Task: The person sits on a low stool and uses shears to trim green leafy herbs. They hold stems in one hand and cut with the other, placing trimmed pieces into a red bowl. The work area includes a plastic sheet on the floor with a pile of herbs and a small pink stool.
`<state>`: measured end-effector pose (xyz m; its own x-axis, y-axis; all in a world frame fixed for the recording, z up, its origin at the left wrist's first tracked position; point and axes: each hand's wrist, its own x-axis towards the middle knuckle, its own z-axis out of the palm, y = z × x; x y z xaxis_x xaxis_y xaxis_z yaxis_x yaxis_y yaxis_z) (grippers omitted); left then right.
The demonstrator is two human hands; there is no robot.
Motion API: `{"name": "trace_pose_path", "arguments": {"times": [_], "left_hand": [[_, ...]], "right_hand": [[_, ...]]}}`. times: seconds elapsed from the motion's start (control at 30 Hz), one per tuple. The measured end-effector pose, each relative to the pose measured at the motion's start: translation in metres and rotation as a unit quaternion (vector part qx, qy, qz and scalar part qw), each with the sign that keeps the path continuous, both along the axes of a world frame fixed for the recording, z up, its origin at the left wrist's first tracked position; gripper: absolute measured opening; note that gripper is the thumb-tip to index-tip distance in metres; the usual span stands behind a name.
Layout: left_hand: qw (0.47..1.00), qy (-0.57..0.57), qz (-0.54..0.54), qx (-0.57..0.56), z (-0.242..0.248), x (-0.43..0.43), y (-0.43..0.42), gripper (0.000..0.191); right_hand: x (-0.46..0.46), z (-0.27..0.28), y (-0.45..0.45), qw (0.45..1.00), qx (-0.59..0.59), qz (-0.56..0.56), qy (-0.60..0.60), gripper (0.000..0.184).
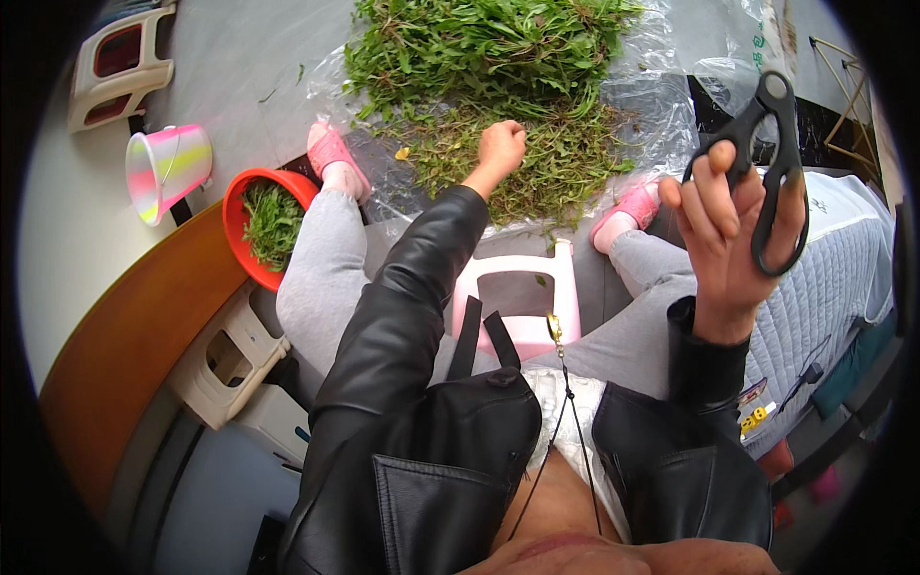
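My right hand [740,230] is raised on the right, holding black-handled scissors [780,158]. Their handles are spread around my fingers, and the blades can hardly be made out. My left hand [503,149] is curled into a fist above a layer of loose, partly yellowed plant scraps [532,180]; nothing shows in it, though its palm side is hidden. Just beyond the scraps lies a large heap of leafy greens [489,50]. Both rest on clear plastic sheeting [654,108] spread on the floor between my feet.
A red-orange bucket [236,215] with cut greens [273,226] stands beside my left leg, near a translucent striped pail [172,169]. A pink plastic stool [514,269] is between my knees. Pale stools [122,65] stand left; a quilted cover [819,280] lies right.
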<state>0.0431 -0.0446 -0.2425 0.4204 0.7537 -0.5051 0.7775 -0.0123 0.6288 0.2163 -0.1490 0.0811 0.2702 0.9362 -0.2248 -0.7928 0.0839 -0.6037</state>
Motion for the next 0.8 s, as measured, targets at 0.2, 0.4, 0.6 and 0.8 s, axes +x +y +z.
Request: {"name": "trace_pose_path", "arguments": {"times": [0.2,0.4,0.6,0.8], "left_hand": [[0.988,-0.023,-0.136,0.063,-0.013,0.053,-0.004,0.03],[0.949,0.105,-0.296,0.026,-0.034,0.069,0.003,0.044],[0.957,-0.038,-0.121,-0.26,-0.012,0.046,0.04,0.023],[0.943,-0.082,-0.092,-0.308,0.07,-0.002,0.092,0.019]], "right_hand": [[0.009,-0.005,-0.007,0.999,-0.048,-0.004,-0.018,0.058],[0.01,-0.013,-0.008,0.999,-0.049,0.001,-0.006,0.064],[0.004,-0.018,-0.009,0.998,-0.068,0.006,-0.008,0.053],[-0.005,-0.018,-0.003,0.979,-0.129,0.033,-0.154,0.034]]}}
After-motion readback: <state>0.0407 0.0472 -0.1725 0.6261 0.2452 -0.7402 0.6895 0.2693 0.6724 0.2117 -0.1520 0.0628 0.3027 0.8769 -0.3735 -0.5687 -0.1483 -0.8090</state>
